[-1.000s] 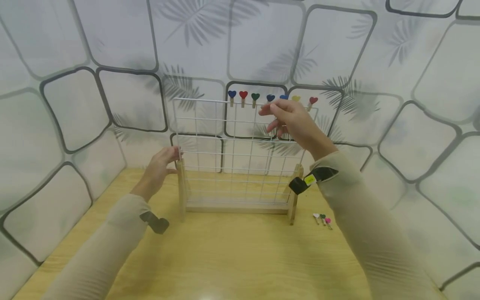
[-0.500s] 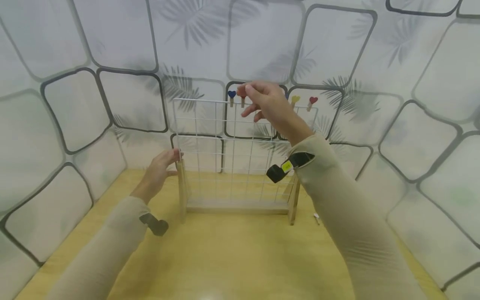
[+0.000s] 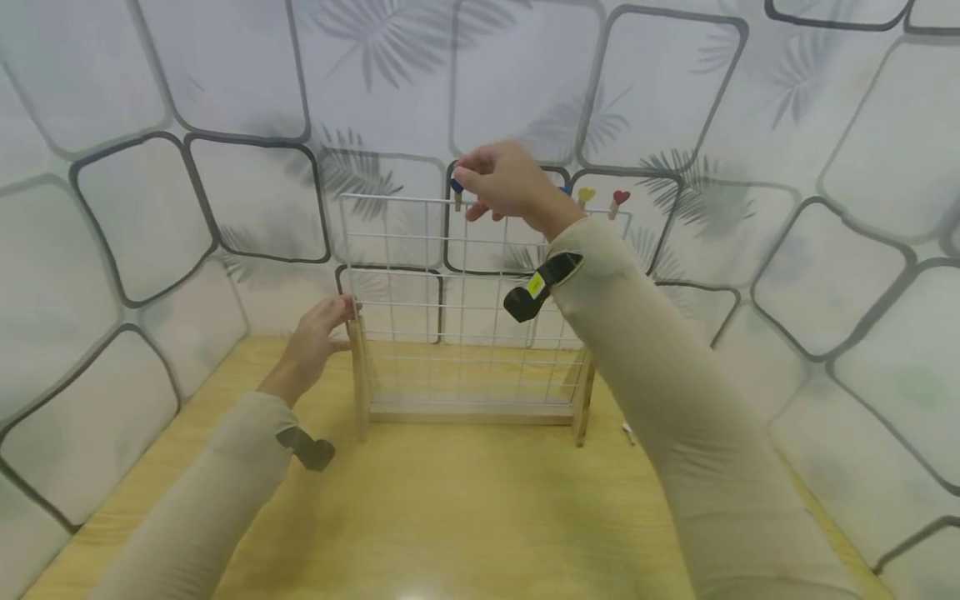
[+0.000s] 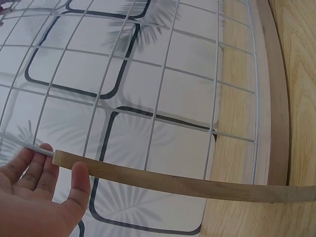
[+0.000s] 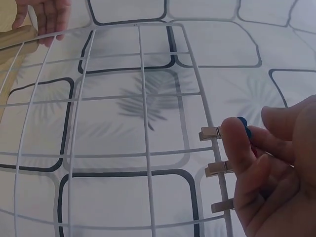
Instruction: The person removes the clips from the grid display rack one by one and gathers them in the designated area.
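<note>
A white wire grid rack (image 3: 465, 307) with wooden side posts stands upright on the table. My left hand (image 3: 311, 346) holds its left edge, fingertips at the side wire and thumb by the wooden post (image 4: 148, 177). At the rack's top edge, my right hand (image 3: 510, 187) has its bent fingers around the leftmost clip, with the blue heart (image 3: 456, 185). In the right wrist view, a gap shows between the thumb and that blue heart (image 5: 243, 121). Wooden clips (image 5: 217, 169) sit beside it on the top wire, their hearts hidden by the hand.
Clips with a yellow heart (image 3: 587, 195) and a red heart (image 3: 621, 198) stand farther right on the top wire. A small white clip (image 3: 628, 432) lies on the table (image 3: 450, 500) near my right sleeve. A patterned wall covering (image 3: 525, 75) rises behind the rack.
My right hand has moved left along the top wire, past several heart clips to the leftmost blue one. The left hand stays at the rack's edge.
</note>
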`<action>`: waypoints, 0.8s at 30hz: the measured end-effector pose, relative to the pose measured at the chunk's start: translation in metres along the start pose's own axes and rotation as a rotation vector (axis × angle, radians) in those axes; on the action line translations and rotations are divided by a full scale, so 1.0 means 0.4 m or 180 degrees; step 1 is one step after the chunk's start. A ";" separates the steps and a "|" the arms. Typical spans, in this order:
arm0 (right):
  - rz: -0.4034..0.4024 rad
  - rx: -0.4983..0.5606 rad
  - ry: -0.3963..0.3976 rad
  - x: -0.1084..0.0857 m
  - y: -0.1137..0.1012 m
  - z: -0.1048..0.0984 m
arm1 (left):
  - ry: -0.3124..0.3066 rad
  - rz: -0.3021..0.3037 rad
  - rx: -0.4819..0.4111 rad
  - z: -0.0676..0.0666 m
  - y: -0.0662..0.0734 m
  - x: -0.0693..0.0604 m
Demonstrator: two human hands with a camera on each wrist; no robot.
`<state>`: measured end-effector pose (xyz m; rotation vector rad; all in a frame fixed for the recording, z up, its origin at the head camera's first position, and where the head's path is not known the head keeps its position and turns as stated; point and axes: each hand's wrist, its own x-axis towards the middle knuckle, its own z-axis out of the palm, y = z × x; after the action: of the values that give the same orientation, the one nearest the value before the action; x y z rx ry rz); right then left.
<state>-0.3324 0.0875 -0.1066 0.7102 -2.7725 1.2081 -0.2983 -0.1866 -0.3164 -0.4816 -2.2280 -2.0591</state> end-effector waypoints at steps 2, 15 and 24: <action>0.0101 -0.0096 0.0001 0.007 -0.008 0.001 | 0.0025 0.0003 0.0002 -0.001 0.001 -0.001; -0.0257 -0.0247 0.0392 0.014 0.021 0.050 | 0.0067 -0.0049 -0.0002 0.001 0.000 -0.012; -0.0302 0.0441 0.0571 0.003 0.031 0.039 | 0.0074 0.0017 -0.0009 0.003 -0.005 0.001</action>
<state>-0.3362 0.0833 -0.1257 0.6961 -2.5023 1.3812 -0.2993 -0.1856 -0.3184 -0.4609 -2.2091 -2.0549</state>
